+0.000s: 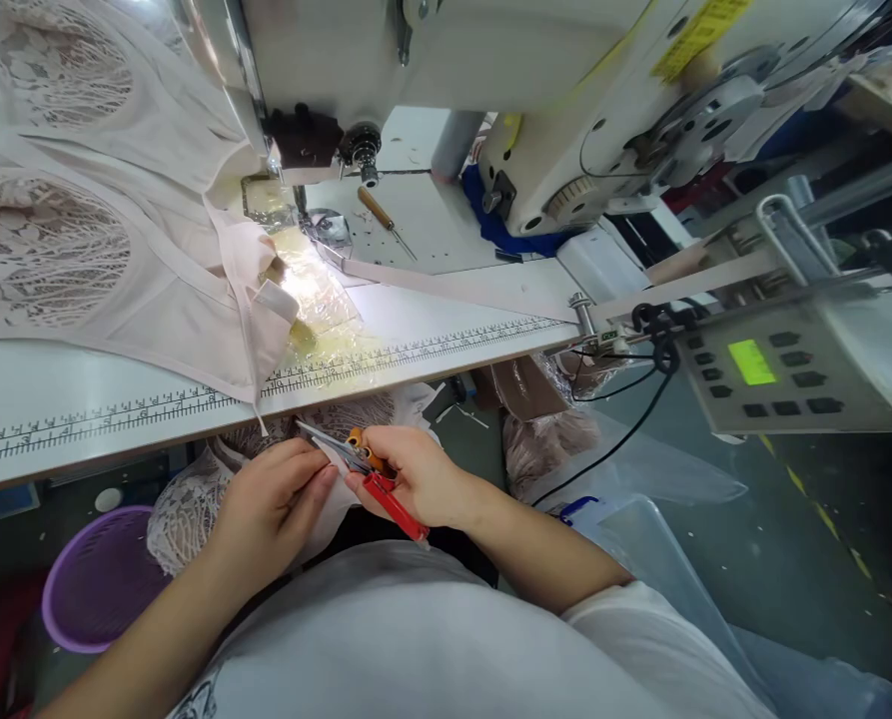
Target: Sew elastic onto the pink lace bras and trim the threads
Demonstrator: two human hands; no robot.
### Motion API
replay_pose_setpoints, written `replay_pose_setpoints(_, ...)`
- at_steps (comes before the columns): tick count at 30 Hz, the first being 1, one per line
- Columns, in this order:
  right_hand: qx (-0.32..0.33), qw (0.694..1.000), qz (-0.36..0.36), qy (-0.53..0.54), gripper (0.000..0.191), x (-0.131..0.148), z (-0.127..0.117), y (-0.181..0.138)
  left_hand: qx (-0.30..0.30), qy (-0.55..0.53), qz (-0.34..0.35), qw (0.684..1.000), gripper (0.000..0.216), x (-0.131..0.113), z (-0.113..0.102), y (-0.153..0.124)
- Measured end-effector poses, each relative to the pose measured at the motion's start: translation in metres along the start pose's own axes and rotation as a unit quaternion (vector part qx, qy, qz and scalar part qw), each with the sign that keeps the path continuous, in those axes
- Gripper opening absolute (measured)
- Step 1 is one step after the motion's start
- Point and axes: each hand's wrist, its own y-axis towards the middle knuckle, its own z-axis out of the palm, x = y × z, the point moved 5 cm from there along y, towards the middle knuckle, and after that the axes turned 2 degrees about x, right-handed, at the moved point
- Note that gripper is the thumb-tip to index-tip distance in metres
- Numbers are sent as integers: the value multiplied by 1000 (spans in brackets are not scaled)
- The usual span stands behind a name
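Pinched between thumb and fingers of the left hand (275, 499) is a small white strip (331, 461) of cloth, held low in the lap, below the table (116, 439) edge. Right hand (425, 481) is closed round red-handled snips (369, 469), their thin blades pointing left across the strip's top, just beside the left fingertips.

Lace (183, 509) lies bunched under both hands, with a purple basket (93, 579) lower left. Above, a pale garment (153, 300) with lace panels is spread on the table beside the printed ruler (431, 350), running up under the sewing machine (490, 60). An awl (386, 222) rests on the machine bed; a control panel (775, 369) hangs at right.

The risk, as I judge it, is the closeness of blades and fingertips: a small slip of either hand could nick skin, or cut into the strip or the lace beneath. The strip is small and limp, so a loose pinch could let it fold into the blades.
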Motion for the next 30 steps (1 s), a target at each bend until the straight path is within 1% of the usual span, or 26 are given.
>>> replay_pose_setpoints(2, 7, 1000, -10, -1, 32, 0, 0, -1, 17, -66, -39, 997, 19, 4, 0, -1)
replay_pose_setpoints(4, 9, 1000, -6, 5, 32, 0, 0, -1, 12, -98, -69, 993, 16, 8, 0, -2)
replay_pose_setpoints(7, 3, 1000, 3, 4, 28, 0, 0, -1, -4, -97, -81, 992, 15, 8, -1, -4)
replay_pose_setpoints(13, -26, 1000, -14, -1, 26, 2, 2, 1, -37, -55, -86, 994, 16, 4, -4, -5)
replay_pose_setpoints(16, -36, 999, -11, 13, 20, 3, 3, 1, -30, -53, -102, 993, 18, 3, -4, -7)
replay_pose_setpoints(19, -23, 1000, 12, -1, 14, 4, 5, 1, -16, -75, -125, 989, 17, 4, -3, -7)
replay_pose_setpoints(22, -7, 1000, 14, -13, 16, 7, 7, 2, -7, -108, -144, 984, 17, 7, -1, -7)
replay_pose_setpoints(24, -7, 1000, 16, -8, 22, 7, 6, 3, -9, -127, -156, 979, 17, 9, -1, -9)
replay_pose_setpoints(27, 1, 1000, 26, 4, 28, 1, 5, 2, -31, -159, -179, 971, 13, 12, -4, -11)
replay_pose_setpoints(30, 29, 999, 27, 4, 31, -6, 2, -3, -95, -209, -200, 952, 7, 10, -11, -13)
